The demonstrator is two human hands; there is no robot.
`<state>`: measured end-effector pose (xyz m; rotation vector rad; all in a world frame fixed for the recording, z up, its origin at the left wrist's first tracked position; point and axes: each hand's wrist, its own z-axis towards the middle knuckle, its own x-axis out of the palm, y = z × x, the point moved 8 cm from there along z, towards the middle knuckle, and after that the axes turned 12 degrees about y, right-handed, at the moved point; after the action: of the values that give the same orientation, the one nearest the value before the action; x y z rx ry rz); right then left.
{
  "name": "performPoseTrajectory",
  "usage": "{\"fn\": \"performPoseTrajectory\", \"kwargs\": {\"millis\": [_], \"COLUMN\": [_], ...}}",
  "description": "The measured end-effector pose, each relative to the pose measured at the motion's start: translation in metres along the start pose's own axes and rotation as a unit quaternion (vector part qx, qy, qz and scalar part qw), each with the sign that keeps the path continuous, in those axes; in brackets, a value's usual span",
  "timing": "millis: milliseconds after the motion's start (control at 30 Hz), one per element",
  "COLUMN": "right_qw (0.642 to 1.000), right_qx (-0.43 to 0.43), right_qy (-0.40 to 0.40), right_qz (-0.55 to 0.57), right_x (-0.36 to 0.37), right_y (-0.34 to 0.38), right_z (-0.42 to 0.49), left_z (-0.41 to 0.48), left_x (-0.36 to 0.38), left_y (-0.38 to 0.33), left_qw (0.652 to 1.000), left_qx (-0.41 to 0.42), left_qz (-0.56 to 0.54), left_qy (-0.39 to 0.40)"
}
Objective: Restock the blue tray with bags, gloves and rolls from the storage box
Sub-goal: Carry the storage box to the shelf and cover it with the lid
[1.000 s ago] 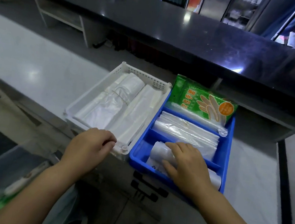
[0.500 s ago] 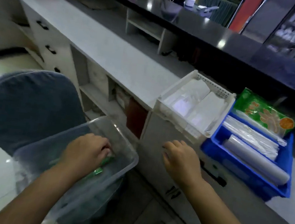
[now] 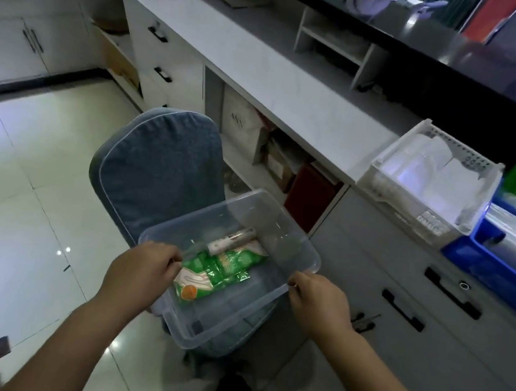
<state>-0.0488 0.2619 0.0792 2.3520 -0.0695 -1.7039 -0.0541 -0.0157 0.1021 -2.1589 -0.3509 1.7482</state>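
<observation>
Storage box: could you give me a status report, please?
Left hand and right hand grip storage box rim. Glove packs and roll inside. Blue tray on counter, right.

Clear storage box on chair: glove packets, one roll; left hand and right hand grip rim.

clear plastic storage box, glossy floor tiles
</observation>
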Motion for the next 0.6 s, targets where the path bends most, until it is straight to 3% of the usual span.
{"fn": "performPoseTrajectory", "kwargs": {"millis": [500,600], "right_qw": [0.992,0.986], "right_qx": [0.074,0.102], "right_qy": [0.077,0.116], "right_qz": [0.063,0.069], "right_x": [0.032,0.049], "right_y": [-0.042,-0.051], "right_z": [0.092,0.097], "left_z": [0.140,0.165], "left_x": [0.012,0.027], "left_y": [0.008,0.010], "left_qw": [0.996,0.991], "left_qx": [0.028,0.031], "left_qz": [0.036,0.066], "left_qy": [0.072,0.115]}}
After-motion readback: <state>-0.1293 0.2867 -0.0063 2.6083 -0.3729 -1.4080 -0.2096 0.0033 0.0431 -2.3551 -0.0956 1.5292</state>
